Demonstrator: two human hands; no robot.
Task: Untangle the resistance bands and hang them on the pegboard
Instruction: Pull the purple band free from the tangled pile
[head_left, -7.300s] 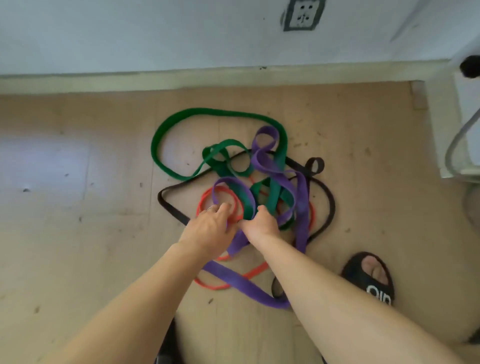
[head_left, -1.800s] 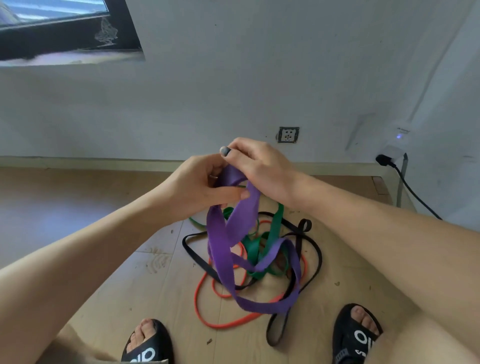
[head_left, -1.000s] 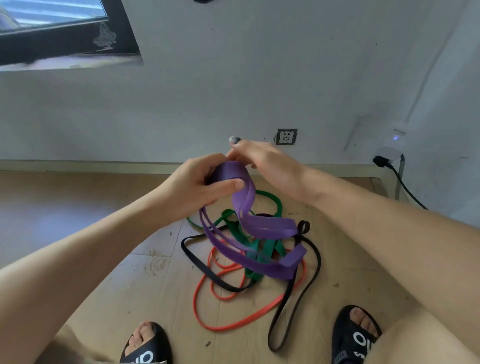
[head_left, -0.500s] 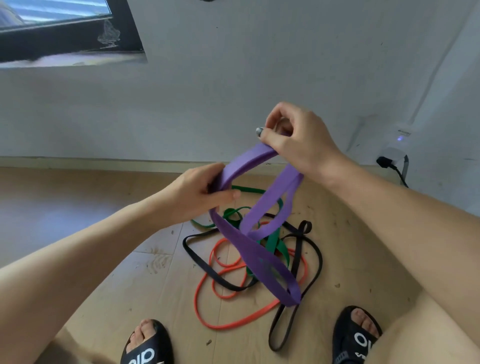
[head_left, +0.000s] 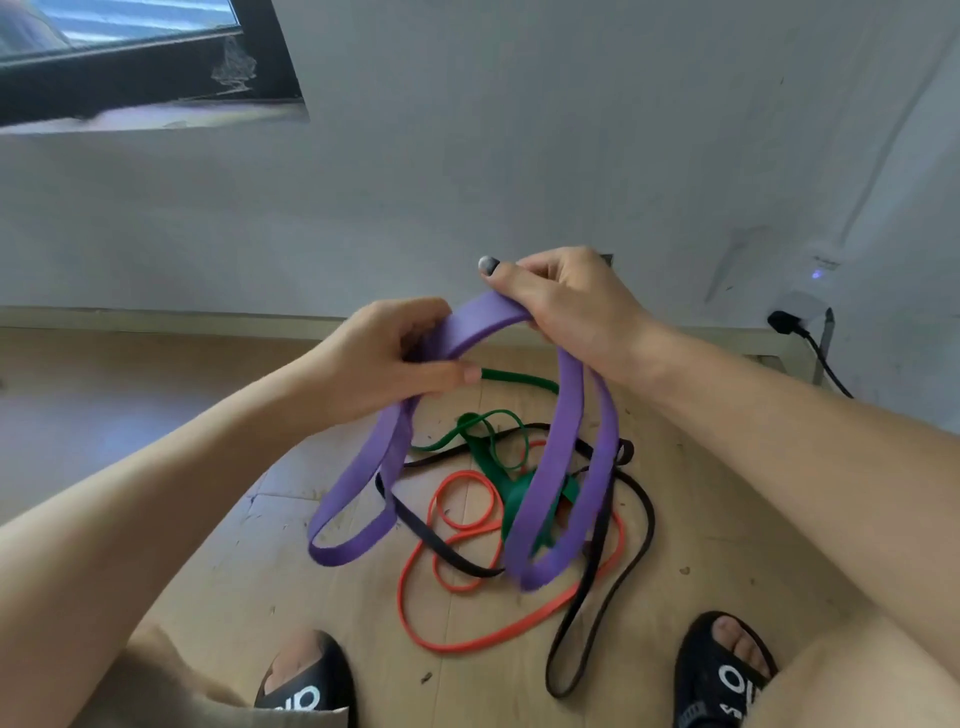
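Observation:
Both hands hold the wide purple band (head_left: 563, 467) up above the floor. My left hand (head_left: 384, 358) grips one end of its top arc and my right hand (head_left: 566, 306) grips the other. Two purple loops hang down from the hands, one on the left and one on the right. Under them on the wooden floor lie the green band (head_left: 485, 457), the thin red band (head_left: 452, 577) and the black band (head_left: 628, 556), still crossing one another. No pegboard is in view.
A white wall rises straight ahead, with a dark window frame (head_left: 156, 67) at the upper left. A black plug and cable (head_left: 800, 338) hang at the right. My feet in black sandals (head_left: 722, 675) stand on either side of the pile.
The purple band has come up out of the pile. Over the last second my right hand rose, then dropped closer to the left, and the band now hangs in two separate loops.

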